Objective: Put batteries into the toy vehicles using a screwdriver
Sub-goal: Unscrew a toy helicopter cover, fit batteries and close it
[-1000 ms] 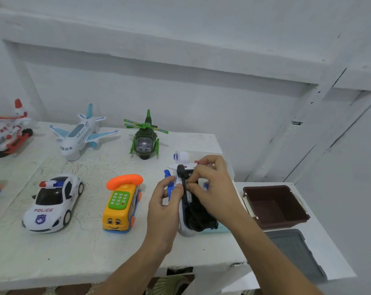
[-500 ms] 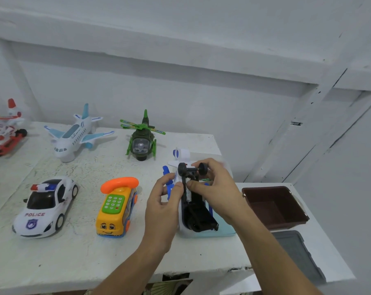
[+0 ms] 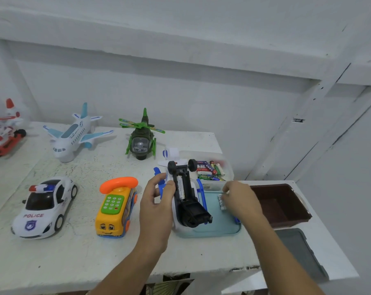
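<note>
Head: left hand (image 3: 156,207) grips toy plane (image 3: 189,206); right hand (image 3: 242,201) touches battery (image 3: 222,202).

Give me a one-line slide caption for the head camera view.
Left hand holds an upturned toy, one battery in its open bay; right hand over batteries on the teal tray.

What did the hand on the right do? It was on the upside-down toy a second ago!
The right hand let go of the upside-down toy and moved right, to the loose batteries on the teal lid. That uncovered the battery box behind. The left hand still holds the toy, and the police car and the other toys stayed put.
</note>
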The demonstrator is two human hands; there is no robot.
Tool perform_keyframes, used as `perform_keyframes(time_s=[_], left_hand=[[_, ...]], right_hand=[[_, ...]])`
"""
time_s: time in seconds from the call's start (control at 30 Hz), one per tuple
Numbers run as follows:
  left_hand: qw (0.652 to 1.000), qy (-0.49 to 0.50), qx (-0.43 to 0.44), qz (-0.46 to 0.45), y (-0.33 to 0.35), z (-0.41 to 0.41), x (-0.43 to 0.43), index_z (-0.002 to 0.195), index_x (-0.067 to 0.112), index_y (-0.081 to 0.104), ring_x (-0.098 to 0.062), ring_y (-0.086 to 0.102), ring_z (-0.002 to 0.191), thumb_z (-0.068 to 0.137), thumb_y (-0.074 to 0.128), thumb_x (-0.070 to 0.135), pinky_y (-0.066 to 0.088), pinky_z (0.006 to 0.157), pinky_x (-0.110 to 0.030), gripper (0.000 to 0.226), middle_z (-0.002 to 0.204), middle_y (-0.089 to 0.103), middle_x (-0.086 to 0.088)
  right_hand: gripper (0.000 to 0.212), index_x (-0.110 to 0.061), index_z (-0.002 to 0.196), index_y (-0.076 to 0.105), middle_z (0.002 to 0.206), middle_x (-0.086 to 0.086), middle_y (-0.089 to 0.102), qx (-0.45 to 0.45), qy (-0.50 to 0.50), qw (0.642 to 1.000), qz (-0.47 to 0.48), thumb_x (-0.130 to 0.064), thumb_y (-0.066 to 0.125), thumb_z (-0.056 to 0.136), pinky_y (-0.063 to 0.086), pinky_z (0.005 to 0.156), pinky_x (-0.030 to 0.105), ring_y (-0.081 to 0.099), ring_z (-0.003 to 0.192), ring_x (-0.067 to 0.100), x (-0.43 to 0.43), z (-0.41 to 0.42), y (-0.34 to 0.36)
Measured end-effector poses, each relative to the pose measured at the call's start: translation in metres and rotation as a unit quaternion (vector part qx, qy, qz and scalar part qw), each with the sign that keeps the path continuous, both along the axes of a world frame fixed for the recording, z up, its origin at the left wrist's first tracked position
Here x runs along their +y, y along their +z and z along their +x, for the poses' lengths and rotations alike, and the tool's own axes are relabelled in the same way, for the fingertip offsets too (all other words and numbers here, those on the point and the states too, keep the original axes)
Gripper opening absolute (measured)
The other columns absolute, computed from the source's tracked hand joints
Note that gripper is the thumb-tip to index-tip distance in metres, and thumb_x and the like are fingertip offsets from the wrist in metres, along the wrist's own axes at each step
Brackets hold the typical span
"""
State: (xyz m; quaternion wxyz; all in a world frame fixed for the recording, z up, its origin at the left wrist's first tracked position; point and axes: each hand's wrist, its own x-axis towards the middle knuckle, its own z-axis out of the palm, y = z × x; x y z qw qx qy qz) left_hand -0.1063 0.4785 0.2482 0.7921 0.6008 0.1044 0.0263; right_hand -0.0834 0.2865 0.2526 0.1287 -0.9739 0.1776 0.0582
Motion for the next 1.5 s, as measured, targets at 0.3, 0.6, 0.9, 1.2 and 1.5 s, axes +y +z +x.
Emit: perform_keyframes(time_s=[0.3,0.6,0.9,1.2,1.5], left_hand=[[1.000,-0.007,0.025,0.001,-0.006,-0.005,0.003,0.104,0.042,0.065,-0.014,0.068,0.099,0.095,0.061,0.028,0.054,0.083,-0.034,0.017,0.113,0.067,0.003],[0.999,-0.014,0.034,0.015,-0.007,-0.011,0.006,0.107,0.046,0.064,-0.020,0.066,0.104,0.094,0.062,0.033,0.054,0.092,-0.050,0.019,0.117,0.064,-0.003],[0.999,-0.018,0.032,0.016,-0.005,-0.016,0.009,0.103,0.047,0.065,-0.019,0.065,0.104,0.094,0.062,0.032,0.052,0.095,-0.050,0.018,0.114,0.064,-0.003],[1.000,-0.021,0.020,0.006,-0.003,-0.021,0.013,0.111,0.035,0.062,-0.007,0.062,0.095,0.096,0.059,0.027,0.049,0.075,-0.025,0.018,0.104,0.060,0.004],[0.999,-0.021,0.019,0.025,0.000,-0.025,0.016,0.115,0.036,0.061,-0.008,0.060,0.097,0.097,0.059,0.029,0.051,0.079,-0.028,0.020,0.101,0.057,0.008]], right_hand=[[0.014,-0.019,0.109,0.048,0.091,0.001,0.060,-0.049,0.053,0.996,0.042,-0.015,0.048,0.096,0.035,0.055,0.017,0.051,0.074,0.014,0.022,-0.012,-0.006],[0.010,0.003,0.085,0.064,0.079,0.021,0.068,-0.102,-0.096,0.769,0.624,0.012,0.061,0.083,0.061,0.074,0.040,0.073,0.085,0.033,0.028,-0.024,0.041],[0.032,-0.006,0.107,0.057,0.095,0.030,0.062,-0.171,-0.058,0.744,0.643,0.011,0.066,0.082,0.059,0.058,0.032,0.069,0.072,0.033,0.033,-0.030,0.058],[0.024,-0.012,0.097,0.064,0.072,0.010,0.067,-0.185,0.039,0.836,0.516,0.003,0.073,0.080,0.054,0.056,0.029,0.064,0.066,0.017,0.057,-0.044,0.080],[0.023,-0.020,0.082,0.057,0.071,-0.001,0.063,-0.175,0.106,0.929,0.309,-0.009,0.077,0.078,0.059,0.071,0.032,0.062,0.064,0.013,0.093,-0.053,0.080]])
